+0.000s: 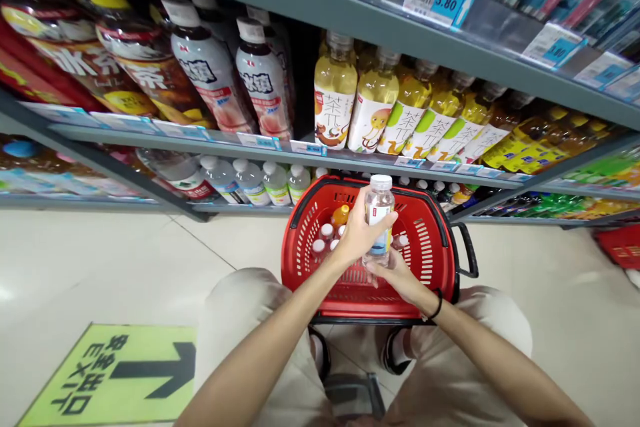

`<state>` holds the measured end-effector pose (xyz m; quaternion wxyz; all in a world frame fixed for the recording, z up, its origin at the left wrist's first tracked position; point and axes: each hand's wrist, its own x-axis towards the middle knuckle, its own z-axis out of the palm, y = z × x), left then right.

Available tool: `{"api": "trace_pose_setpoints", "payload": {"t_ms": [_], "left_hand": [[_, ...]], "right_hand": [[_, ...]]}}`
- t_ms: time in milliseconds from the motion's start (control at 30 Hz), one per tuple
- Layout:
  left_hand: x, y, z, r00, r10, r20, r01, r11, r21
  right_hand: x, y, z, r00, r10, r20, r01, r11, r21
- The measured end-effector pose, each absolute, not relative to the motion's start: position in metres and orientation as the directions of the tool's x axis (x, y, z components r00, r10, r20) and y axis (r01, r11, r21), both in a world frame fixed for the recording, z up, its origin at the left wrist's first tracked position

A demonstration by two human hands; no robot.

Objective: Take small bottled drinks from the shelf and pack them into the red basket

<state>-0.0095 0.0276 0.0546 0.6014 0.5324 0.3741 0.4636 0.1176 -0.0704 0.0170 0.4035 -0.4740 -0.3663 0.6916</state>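
Note:
Both my hands are around one clear drink bottle [380,213] with a white cap and a pale label, held upright above a red shopping basket [330,303]. My left hand [361,230] wraps its upper part, the thumb across the label. Lower down, my right hand [395,273] closes around the base; a black band circles that wrist. Inside the basket, beneath the hands, lie several white-capped bottles [319,247] and a bottle with an orange top [341,215]. My hands and the held bottle hide part of the basket's contents.
In front stands a shelf [350,161] with tea bottles [334,100], peach drinks [264,87] and dark tea bottles [145,60]. Smaller bottles [249,181] line the bottom level. The basket's black handle [466,250] juts right. A green exit sign [115,373] lies on the floor at left.

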Motion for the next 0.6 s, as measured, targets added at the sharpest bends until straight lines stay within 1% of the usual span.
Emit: {"api": "trace_pose_setpoints", "payload": {"t_ms": [167, 367, 467, 600], "left_hand": [[-0.011, 0.024, 0.054, 0.313, 0.946, 0.087, -0.079, -0.065, 0.995], [-0.012, 0.022, 0.058, 0.273, 0.959, 0.074, -0.057, -0.061, 0.997], [-0.012, 0.020, 0.059, 0.257, 0.965, 0.052, -0.051, -0.040, 0.998], [-0.009, 0.016, 0.060, 0.211, 0.977, 0.041, 0.021, -0.046, 0.999]], "right_hand": [[0.117, -0.071, 0.009, -0.213, 0.901, -0.379, -0.175, -0.417, -0.892], [0.117, -0.070, 0.007, -0.249, 0.893, -0.376, -0.124, -0.414, -0.902], [0.118, -0.071, 0.007, -0.253, 0.888, -0.383, -0.133, -0.424, -0.896], [0.119, -0.072, 0.004, -0.255, 0.876, -0.410, -0.151, -0.455, -0.878]]}}
